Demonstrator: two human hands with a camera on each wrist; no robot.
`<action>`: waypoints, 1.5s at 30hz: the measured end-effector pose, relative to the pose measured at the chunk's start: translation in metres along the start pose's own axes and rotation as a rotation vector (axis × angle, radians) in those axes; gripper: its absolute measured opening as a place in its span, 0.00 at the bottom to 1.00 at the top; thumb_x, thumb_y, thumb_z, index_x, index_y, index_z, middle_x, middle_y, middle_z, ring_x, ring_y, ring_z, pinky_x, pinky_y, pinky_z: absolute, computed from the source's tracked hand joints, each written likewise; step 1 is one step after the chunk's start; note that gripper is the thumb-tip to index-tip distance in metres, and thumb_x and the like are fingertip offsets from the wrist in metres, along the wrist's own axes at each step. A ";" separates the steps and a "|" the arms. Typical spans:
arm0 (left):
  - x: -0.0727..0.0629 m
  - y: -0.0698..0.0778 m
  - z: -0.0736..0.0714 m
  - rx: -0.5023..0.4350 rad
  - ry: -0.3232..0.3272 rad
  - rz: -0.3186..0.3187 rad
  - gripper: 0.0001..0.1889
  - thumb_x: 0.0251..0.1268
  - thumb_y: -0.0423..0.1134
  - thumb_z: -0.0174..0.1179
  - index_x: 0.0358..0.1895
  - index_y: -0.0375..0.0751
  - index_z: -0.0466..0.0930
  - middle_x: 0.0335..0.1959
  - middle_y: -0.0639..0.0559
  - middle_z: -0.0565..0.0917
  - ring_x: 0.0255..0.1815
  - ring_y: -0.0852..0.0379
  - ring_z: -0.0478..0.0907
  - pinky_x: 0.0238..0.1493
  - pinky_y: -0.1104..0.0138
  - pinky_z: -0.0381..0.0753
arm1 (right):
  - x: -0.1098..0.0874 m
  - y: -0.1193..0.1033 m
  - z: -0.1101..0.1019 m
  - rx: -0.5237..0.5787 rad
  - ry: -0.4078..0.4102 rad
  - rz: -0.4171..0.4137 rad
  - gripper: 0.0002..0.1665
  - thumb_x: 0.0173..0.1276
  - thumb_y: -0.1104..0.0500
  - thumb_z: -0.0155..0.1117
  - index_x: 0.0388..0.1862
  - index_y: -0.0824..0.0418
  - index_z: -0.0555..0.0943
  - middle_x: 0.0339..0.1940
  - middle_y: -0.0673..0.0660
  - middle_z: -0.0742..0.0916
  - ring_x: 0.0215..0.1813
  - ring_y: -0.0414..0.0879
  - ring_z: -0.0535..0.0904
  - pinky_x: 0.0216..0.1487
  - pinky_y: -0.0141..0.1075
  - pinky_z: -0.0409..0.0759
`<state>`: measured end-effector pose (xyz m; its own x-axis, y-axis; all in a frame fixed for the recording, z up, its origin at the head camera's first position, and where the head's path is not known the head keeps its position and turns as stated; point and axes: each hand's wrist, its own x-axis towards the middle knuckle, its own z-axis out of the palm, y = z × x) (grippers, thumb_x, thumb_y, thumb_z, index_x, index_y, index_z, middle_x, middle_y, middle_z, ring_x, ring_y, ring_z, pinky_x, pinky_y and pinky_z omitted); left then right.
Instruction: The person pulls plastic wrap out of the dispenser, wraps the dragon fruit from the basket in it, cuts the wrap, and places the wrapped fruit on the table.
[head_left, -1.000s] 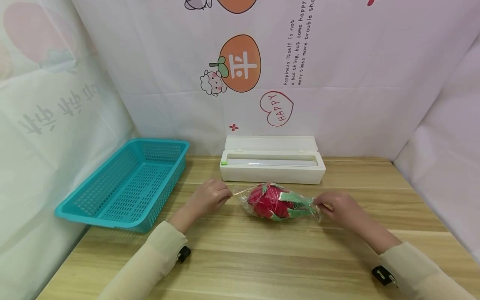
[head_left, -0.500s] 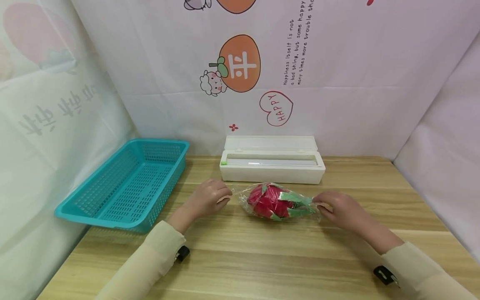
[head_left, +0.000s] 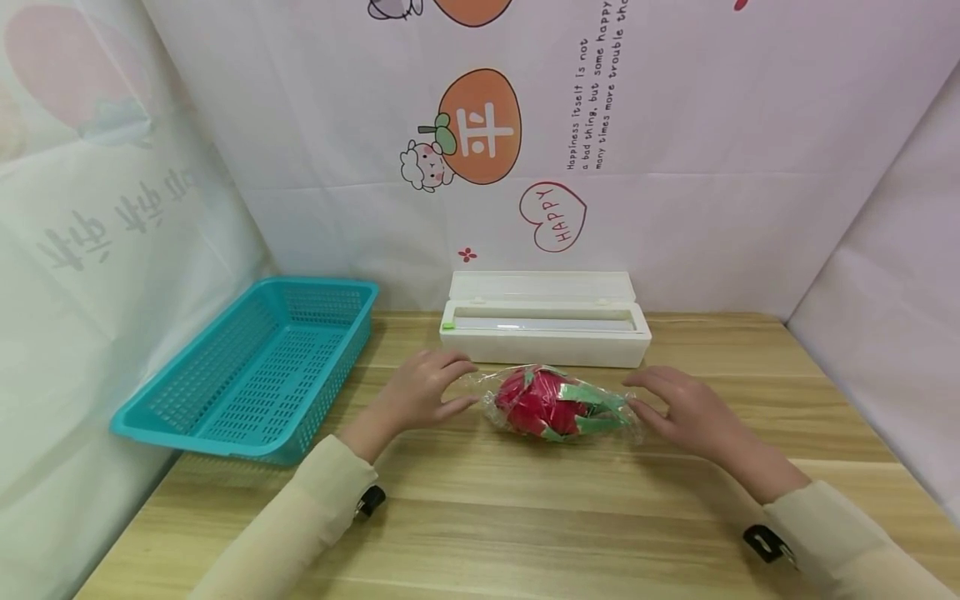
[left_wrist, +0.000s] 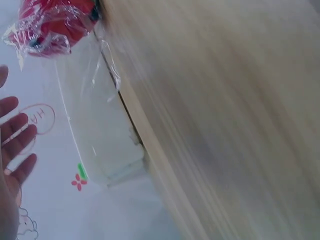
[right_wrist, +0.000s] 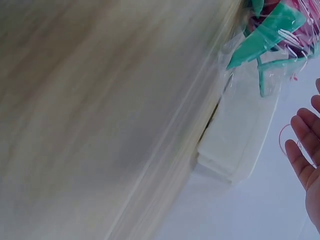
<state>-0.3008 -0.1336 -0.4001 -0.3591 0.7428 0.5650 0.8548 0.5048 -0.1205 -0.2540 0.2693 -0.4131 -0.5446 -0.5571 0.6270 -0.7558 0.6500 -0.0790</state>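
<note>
A red dragon fruit (head_left: 534, 407) with green leaf tips lies on its side on the wooden table, wrapped in clear plastic film (head_left: 487, 392). To its left is my left hand (head_left: 420, 393), thumb and fingers spread apart with nothing between them. My right hand (head_left: 686, 412) is at the green-tipped end, its thumb and fingers parted beside the loose film. The left wrist view has the film-covered dragon fruit (left_wrist: 57, 25) beyond my outstretched fingers (left_wrist: 19, 142). Likewise, straight fingers (right_wrist: 304, 137) of my right hand appear in the right wrist view, apart from the green leaves (right_wrist: 272, 37).
Behind the fruit stands a white cling film box (head_left: 546, 348) with its lid up and a roll inside. At the left is a teal perforated basket (head_left: 300, 446). White printed cloth (head_left: 675, 242) encloses the back and sides of the table (head_left: 525, 533).
Both hands have let go of the film ends and spread their fingers. The strand pulled out by my left hand has gone slack. The dragon fruit stays in place.
</note>
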 end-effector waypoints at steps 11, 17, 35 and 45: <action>0.016 0.017 0.011 -0.150 -0.403 -0.257 0.42 0.64 0.64 0.55 0.72 0.38 0.61 0.71 0.45 0.66 0.71 0.48 0.62 0.70 0.53 0.59 | 0.012 -0.011 0.018 0.036 -0.155 0.044 0.33 0.61 0.56 0.71 0.63 0.68 0.74 0.57 0.66 0.81 0.58 0.61 0.78 0.54 0.54 0.77; 0.022 0.020 0.019 -0.193 -0.468 -0.308 0.45 0.64 0.68 0.50 0.75 0.39 0.55 0.73 0.45 0.62 0.72 0.48 0.59 0.71 0.55 0.57 | 0.017 -0.017 0.024 0.065 -0.309 0.137 0.39 0.68 0.47 0.64 0.70 0.68 0.66 0.64 0.66 0.76 0.64 0.63 0.72 0.60 0.56 0.72; 0.024 0.028 0.032 -0.242 -0.519 -0.302 0.38 0.67 0.64 0.50 0.71 0.43 0.59 0.65 0.47 0.73 0.65 0.50 0.69 0.66 0.58 0.67 | 0.019 -0.022 0.038 0.156 -0.407 0.211 0.47 0.64 0.39 0.65 0.74 0.55 0.59 0.62 0.60 0.76 0.61 0.56 0.74 0.56 0.54 0.76; 0.024 0.029 0.033 -0.212 -0.499 -0.271 0.32 0.72 0.55 0.52 0.71 0.41 0.60 0.60 0.46 0.78 0.59 0.51 0.75 0.63 0.60 0.70 | 0.019 -0.023 0.040 0.203 -0.396 0.221 0.44 0.65 0.42 0.66 0.73 0.55 0.60 0.61 0.59 0.77 0.60 0.54 0.75 0.55 0.52 0.76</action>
<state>-0.2970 -0.0866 -0.4168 -0.6633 0.7422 0.0960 0.7457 0.6446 0.1683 -0.2613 0.2229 -0.4303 -0.7665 -0.5963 0.2387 -0.6406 0.6828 -0.3513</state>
